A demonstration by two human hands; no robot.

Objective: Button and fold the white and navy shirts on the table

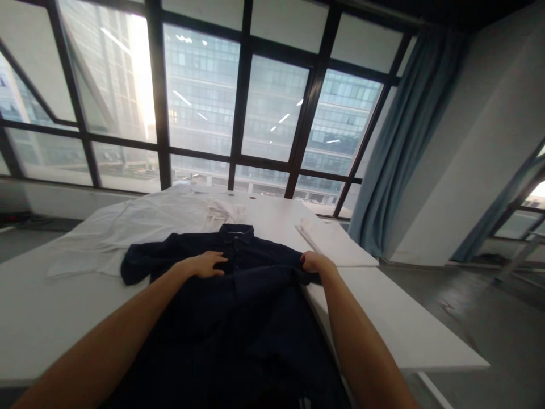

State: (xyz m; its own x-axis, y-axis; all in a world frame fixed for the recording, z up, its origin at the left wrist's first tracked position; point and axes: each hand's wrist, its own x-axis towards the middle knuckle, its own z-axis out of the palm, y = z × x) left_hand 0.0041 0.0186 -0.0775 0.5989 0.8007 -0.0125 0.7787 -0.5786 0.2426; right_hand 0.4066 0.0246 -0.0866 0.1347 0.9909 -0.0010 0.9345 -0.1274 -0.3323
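Observation:
A dark navy polo shirt (238, 307) lies spread on the white table (395, 318), collar pointing away from me. My left hand (208, 264) rests flat on the shirt's chest just below the collar, fingers spread. My right hand (315, 263) grips the shirt's right shoulder or sleeve edge, pinching the dark fabric near the table's right side.
A white shirt (140, 227) lies spread behind and left of the navy one. A folded white garment (336, 241) sits at the right rear of the table. Large windows (272, 108), a blue curtain (404, 142) and grey floor (489, 307) surround the table.

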